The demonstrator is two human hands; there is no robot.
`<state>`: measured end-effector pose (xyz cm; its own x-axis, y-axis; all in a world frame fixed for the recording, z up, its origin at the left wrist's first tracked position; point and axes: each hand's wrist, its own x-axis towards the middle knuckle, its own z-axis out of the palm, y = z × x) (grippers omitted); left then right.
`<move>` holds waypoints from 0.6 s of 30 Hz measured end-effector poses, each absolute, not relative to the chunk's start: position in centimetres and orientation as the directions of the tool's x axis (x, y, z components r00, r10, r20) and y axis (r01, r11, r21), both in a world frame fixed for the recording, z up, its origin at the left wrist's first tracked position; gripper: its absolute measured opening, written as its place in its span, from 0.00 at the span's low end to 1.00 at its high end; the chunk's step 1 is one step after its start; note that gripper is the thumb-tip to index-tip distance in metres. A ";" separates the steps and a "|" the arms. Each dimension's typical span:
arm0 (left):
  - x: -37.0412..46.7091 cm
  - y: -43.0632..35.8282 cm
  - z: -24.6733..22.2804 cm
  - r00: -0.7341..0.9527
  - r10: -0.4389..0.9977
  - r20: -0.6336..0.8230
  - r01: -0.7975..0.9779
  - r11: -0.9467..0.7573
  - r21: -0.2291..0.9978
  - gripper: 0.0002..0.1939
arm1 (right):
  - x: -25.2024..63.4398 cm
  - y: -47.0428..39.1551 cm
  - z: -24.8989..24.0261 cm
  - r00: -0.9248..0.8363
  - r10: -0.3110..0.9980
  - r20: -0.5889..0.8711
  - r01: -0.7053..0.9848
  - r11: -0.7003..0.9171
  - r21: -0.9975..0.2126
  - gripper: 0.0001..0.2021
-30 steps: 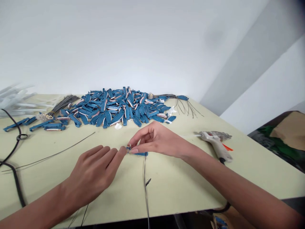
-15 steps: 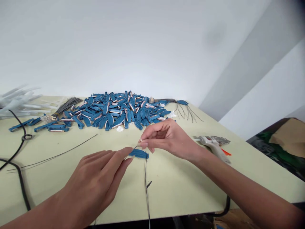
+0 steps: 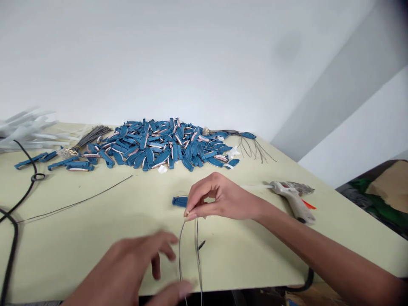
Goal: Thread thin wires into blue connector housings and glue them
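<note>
Head view: your left hand (image 3: 127, 259) is blurred and cut off by the near edge, fingers apart; whether its thumb touches the thin wire (image 3: 180, 250) you can't tell. Your right hand (image 3: 219, 197) pinches that wire's far end, partly covering the blue piece (image 3: 179, 201) lying on the bench (image 3: 248, 255). Brown cardboard (image 3: 314, 293) below the near right edge is hard to make out. Far off lies a heap of blue pieces (image 3: 159, 146); a glue gun (image 3: 291, 197) lies right, a black cable (image 3: 14, 236) left.
</note>
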<state>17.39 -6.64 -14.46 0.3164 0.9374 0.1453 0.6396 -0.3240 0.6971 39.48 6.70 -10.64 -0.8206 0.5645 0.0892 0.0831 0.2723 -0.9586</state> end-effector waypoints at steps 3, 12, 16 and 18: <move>17.6 -4.7 -14.2 0.169 0.983 0.065 0.603 -0.155 0.782 0.15 | 38.2 7.2 -12.2 -0.818 0.564 0.114 0.086 0.316 -0.945 0.09; 17.9 -0.9 -14.1 0.085 0.995 -0.052 0.574 -0.006 0.819 0.24 | 37.6 9.6 -12.3 -0.771 0.623 0.131 0.219 0.453 -0.864 0.16; 17.4 -1.0 -14.4 0.102 0.995 -0.008 0.658 -0.061 0.751 0.24 | 38.2 9.5 -11.9 -0.764 0.645 0.036 0.400 0.516 -0.758 0.17; 17.4 -0.9 -14.5 0.134 0.991 0.029 0.693 -0.114 0.712 0.23 | 38.1 9.0 -12.0 -0.755 0.655 -0.002 0.456 0.523 -0.720 0.12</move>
<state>17.41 -0.95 -14.50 0.1337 0.9906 0.0291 0.6929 -0.1144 0.7119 38.12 9.05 -11.96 -0.7554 0.6553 -0.0024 0.4557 0.5228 -0.7204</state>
